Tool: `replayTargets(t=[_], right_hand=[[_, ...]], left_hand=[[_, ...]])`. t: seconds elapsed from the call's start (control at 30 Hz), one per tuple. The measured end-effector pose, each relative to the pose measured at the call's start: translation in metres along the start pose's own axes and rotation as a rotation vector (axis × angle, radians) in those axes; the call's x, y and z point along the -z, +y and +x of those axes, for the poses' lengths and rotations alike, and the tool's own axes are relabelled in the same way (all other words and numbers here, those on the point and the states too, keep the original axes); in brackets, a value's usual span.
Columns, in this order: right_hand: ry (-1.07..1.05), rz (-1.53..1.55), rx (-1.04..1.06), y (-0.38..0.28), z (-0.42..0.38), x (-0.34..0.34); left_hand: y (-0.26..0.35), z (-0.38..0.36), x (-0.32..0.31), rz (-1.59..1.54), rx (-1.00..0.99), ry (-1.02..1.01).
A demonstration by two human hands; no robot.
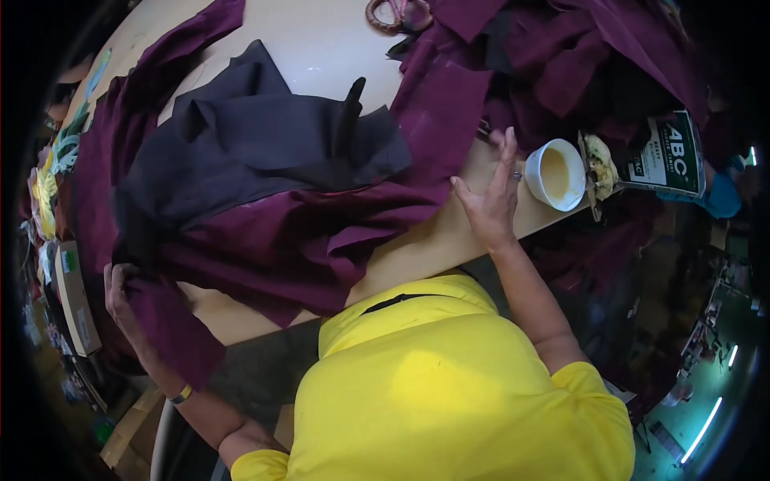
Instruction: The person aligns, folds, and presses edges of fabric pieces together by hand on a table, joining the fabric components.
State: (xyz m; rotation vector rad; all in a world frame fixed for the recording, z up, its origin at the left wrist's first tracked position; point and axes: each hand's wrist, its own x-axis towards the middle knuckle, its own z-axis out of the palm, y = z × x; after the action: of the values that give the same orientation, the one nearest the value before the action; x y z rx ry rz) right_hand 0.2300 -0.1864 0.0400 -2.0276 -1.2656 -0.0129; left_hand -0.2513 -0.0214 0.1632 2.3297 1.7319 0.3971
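Observation:
Across the table lies a maroon garment piece (pixel 313 232) with a dark grey cloth (pixel 257 144) over its upper part. My left hand (pixel 120 293) grips the maroon cloth at its lower left, fingers curled over the edge. My right hand (pixel 493 196) rests at the table's front edge, fingers spread and holding nothing, between the maroon cloth and a white bowl (pixel 556 175). Pale yellowish paste or liquid fills part of the bowl. A crusted, light-coloured lump (pixel 599 167) is just right of the bowl.
A green and white ABC tin (pixel 670 156) lies at the right. More maroon cloth (pixel 561 72) is heaped at the upper right. Scissors with wrapped handles (pixel 387 16) lie at the top. A long box (pixel 76 301) is at the left.

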Motion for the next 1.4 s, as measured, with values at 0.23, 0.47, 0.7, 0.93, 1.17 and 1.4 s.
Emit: replayTargets(t=[0.23,0.47,0.7,0.93,1.17,1.4], right_hand=[[-0.243,-0.115,0.458,0.009,0.013,-0.013],[-0.3,-0.003,0.472,0.024,0.016,-0.024],[-0.288,0.047,0.706,-0.002,0.001,-0.009],[-0.399,0.164,0.858,-0.043,-0.011,-0.039],[-0.712,1.081,0.061,-0.108,0.131,0.017],[-0.459,0.248,-0.049,-0.039,0.156,-0.072]], left_hand=[[0.031,-0.002,-0.009,0.048,-0.218,0.14],[-0.004,-0.005,-0.011,-0.044,-0.058,-0.078],[0.043,-0.013,-0.012,-0.266,0.035,-0.028],[0.044,-0.012,-0.015,-0.575,0.046,0.107],[-0.042,-0.006,0.021,0.17,-0.25,0.272],[-0.066,0.034,-0.072,-1.035,0.622,0.325]])
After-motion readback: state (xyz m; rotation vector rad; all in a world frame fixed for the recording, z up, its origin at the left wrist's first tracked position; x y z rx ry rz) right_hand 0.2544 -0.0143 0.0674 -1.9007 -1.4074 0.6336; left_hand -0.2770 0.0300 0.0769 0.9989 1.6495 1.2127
